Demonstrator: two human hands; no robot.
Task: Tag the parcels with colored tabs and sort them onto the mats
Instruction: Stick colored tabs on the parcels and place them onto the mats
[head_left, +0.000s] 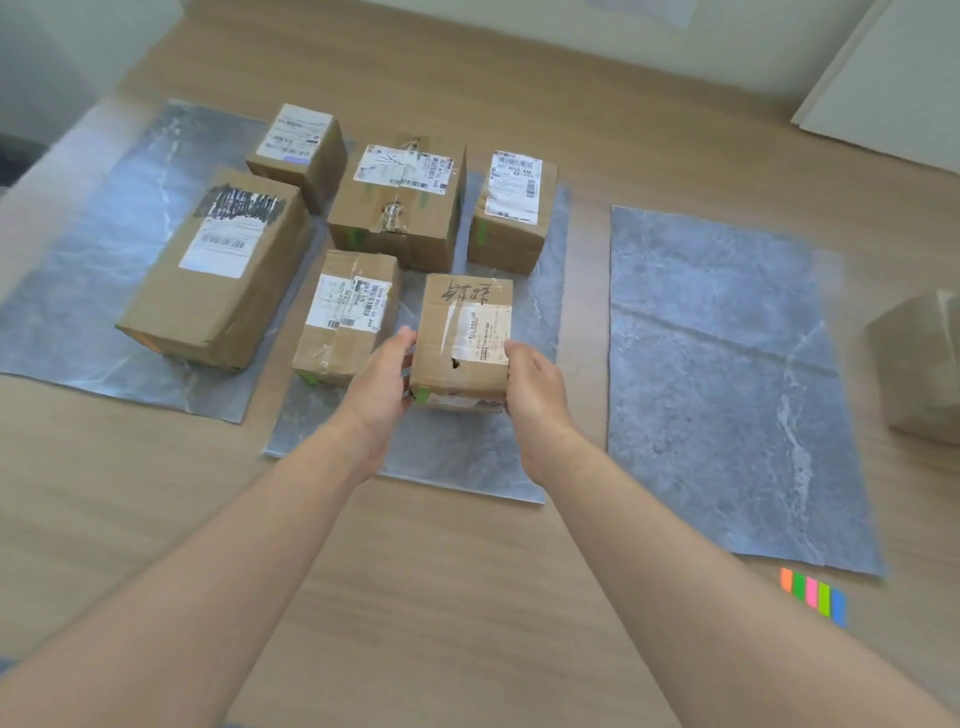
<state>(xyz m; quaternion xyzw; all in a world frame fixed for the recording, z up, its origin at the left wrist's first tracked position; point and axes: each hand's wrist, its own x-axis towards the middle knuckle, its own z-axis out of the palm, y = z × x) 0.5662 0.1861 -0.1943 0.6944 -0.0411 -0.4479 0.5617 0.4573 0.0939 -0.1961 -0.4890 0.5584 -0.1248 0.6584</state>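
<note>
Parcels (447, 371) were matt brown cardboard with glossy clear tape (458, 322) and white paper labels (514, 189). Mats (727, 364) were smooth grey marble-print sheet, creased. Floor (467, 597) was smooth wood-grain, low sheen. Tabs (813, 596) looked like thin film.

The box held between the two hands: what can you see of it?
It is a small brown cardboard parcel, sealed with clear tape, with dark handwriting on top, a torn white shipping label, a small hole and a green tab at its near left corner. The left hand and right hand grip its sides over the middle grey mat; whether it rests there is unclear.
</note>
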